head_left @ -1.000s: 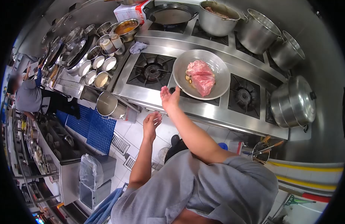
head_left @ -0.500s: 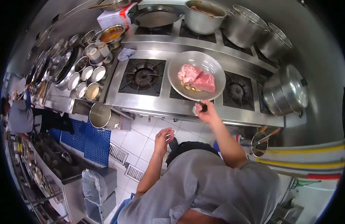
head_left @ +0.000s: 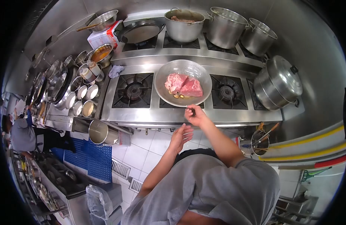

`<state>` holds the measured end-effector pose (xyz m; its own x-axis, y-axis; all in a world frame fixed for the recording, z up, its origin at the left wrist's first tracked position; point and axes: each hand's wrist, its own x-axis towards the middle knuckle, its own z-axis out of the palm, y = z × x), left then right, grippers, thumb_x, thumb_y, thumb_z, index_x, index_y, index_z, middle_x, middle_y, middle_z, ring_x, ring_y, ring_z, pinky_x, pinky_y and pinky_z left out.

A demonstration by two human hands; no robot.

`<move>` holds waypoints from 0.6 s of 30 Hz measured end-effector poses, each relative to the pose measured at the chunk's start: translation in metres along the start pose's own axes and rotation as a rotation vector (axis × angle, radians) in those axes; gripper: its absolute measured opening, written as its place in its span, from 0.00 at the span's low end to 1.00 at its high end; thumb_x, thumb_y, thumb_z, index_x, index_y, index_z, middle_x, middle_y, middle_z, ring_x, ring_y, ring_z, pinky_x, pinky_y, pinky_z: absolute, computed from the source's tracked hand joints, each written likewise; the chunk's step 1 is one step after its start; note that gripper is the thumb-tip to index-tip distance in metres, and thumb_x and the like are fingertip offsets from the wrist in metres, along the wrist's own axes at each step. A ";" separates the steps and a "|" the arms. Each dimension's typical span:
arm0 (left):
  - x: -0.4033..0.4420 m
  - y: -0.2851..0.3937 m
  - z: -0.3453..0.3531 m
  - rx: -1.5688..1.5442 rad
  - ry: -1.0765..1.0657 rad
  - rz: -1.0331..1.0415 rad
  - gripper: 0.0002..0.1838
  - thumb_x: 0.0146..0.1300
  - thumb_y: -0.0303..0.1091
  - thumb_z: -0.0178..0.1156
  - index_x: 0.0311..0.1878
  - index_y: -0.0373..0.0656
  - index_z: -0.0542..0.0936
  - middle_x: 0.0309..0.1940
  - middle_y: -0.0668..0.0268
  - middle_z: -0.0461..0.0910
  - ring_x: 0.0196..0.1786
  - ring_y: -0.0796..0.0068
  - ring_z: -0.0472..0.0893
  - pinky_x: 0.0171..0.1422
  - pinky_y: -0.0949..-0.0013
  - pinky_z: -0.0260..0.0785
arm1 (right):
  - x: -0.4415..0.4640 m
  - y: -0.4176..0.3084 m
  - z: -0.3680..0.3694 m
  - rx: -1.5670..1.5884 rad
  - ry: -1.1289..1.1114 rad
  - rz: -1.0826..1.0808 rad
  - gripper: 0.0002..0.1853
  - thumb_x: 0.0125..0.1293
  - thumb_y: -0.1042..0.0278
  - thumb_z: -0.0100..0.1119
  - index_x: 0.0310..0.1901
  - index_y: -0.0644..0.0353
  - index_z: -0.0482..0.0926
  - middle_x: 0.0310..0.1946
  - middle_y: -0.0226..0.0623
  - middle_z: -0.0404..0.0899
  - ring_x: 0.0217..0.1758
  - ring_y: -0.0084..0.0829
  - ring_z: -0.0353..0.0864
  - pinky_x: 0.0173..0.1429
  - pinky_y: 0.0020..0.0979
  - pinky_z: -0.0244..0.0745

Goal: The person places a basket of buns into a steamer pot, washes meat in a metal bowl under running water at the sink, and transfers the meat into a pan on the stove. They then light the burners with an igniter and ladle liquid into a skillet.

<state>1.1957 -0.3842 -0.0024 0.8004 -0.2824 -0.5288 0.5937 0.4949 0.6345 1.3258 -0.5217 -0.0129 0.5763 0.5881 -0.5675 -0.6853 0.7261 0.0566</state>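
A wide metal pan (head_left: 163, 75) rests over a middle front burner, with two joined-looking pieces of raw meat (head_left: 191, 87) and small brownish bits in it. My right hand (head_left: 195, 114) is at the stove's front edge just below the pan, its fingers curled; whether it grips anything there is too small to make out. My left hand (head_left: 182, 137) is lower and to the left, in front of the stove, fingers apart and holding nothing.
Burners (head_left: 133, 90) flank the pan. Large pots (head_left: 226, 29) line the back shelf; a lidded steamer pot (head_left: 278, 82) stands right. Bowls, squeeze bottles (head_left: 87, 74) and a cloth (head_left: 115, 71) are left. A deep pot (head_left: 99, 132) sits below them. A co-worker (head_left: 23, 134) is far left.
The view has shifted. My right hand has moved from the pan's left side to below its front edge, its fingers now curled. My left hand is nearer the right one. The meat sits differently in the pan.
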 end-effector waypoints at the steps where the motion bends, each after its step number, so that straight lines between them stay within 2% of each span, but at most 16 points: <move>1: 0.003 -0.001 0.006 0.008 0.008 0.002 0.26 0.70 0.53 0.49 0.55 0.39 0.73 0.46 0.61 0.79 0.48 0.67 0.77 0.55 0.64 0.70 | 0.000 -0.001 -0.002 -0.001 0.001 -0.011 0.08 0.57 0.77 0.55 0.28 0.63 0.65 0.22 0.33 0.65 0.21 0.22 0.64 0.23 0.20 0.64; 2: 0.006 -0.004 0.011 -0.022 0.002 0.002 0.26 0.70 0.53 0.47 0.56 0.39 0.73 0.46 0.61 0.79 0.48 0.67 0.77 0.56 0.63 0.70 | -0.001 0.000 -0.003 -0.018 0.027 -0.079 0.07 0.57 0.77 0.55 0.29 0.64 0.65 0.24 0.34 0.67 0.22 0.23 0.67 0.22 0.20 0.65; 6: 0.006 -0.008 0.036 -0.029 0.015 0.027 0.26 0.72 0.52 0.44 0.57 0.39 0.72 0.47 0.62 0.78 0.49 0.67 0.77 0.56 0.63 0.69 | 0.000 -0.010 -0.005 -0.006 0.090 -0.091 0.07 0.57 0.77 0.55 0.30 0.65 0.66 0.25 0.36 0.69 0.23 0.24 0.69 0.22 0.20 0.68; 8: 0.008 -0.022 0.039 0.019 0.036 0.059 0.25 0.71 0.51 0.44 0.57 0.39 0.72 0.47 0.61 0.78 0.49 0.68 0.77 0.56 0.63 0.69 | 0.001 -0.018 -0.010 0.079 0.021 0.069 0.07 0.57 0.77 0.56 0.31 0.65 0.67 0.25 0.36 0.70 0.24 0.26 0.71 0.22 0.19 0.70; 9: 0.005 -0.030 0.041 0.059 0.046 0.082 0.24 0.71 0.50 0.45 0.57 0.39 0.72 0.48 0.61 0.78 0.49 0.68 0.77 0.57 0.64 0.69 | 0.000 -0.020 -0.012 0.081 0.012 0.082 0.07 0.57 0.77 0.56 0.31 0.65 0.67 0.25 0.36 0.70 0.24 0.26 0.71 0.22 0.19 0.70; 11: -0.002 -0.046 0.045 0.062 0.100 0.084 0.23 0.71 0.48 0.46 0.57 0.39 0.72 0.48 0.61 0.78 0.49 0.69 0.77 0.56 0.64 0.69 | -0.002 -0.025 -0.017 0.009 -0.088 0.142 0.08 0.56 0.77 0.57 0.31 0.66 0.67 0.25 0.36 0.69 0.24 0.24 0.70 0.21 0.17 0.67; 15: -0.021 -0.086 0.056 0.007 0.271 0.065 0.21 0.69 0.44 0.48 0.57 0.39 0.73 0.49 0.61 0.79 0.48 0.70 0.78 0.54 0.65 0.70 | -0.004 -0.044 -0.023 -0.071 -0.086 0.256 0.07 0.56 0.77 0.56 0.30 0.66 0.67 0.25 0.35 0.68 0.22 0.19 0.66 0.18 0.16 0.59; 17: -0.033 -0.105 0.065 -0.014 0.365 0.064 0.20 0.69 0.43 0.49 0.55 0.39 0.74 0.48 0.62 0.79 0.46 0.72 0.78 0.53 0.67 0.71 | -0.008 -0.053 -0.024 -0.233 -0.146 0.253 0.06 0.56 0.76 0.55 0.30 0.64 0.67 0.25 0.34 0.67 0.21 0.18 0.64 0.17 0.15 0.55; 18: -0.038 -0.118 0.067 -0.031 0.388 0.089 0.19 0.68 0.43 0.49 0.55 0.40 0.75 0.48 0.63 0.80 0.46 0.73 0.78 0.52 0.68 0.70 | 0.003 -0.060 -0.034 -0.261 -0.215 0.291 0.08 0.58 0.73 0.57 0.32 0.63 0.67 0.25 0.33 0.68 0.21 0.18 0.64 0.17 0.15 0.55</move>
<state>1.1013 -0.4871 -0.0191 0.7544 0.0909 -0.6501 0.5163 0.5293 0.6732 1.3537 -0.5755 -0.0460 0.4036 0.8355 -0.3729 -0.9061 0.4216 -0.0361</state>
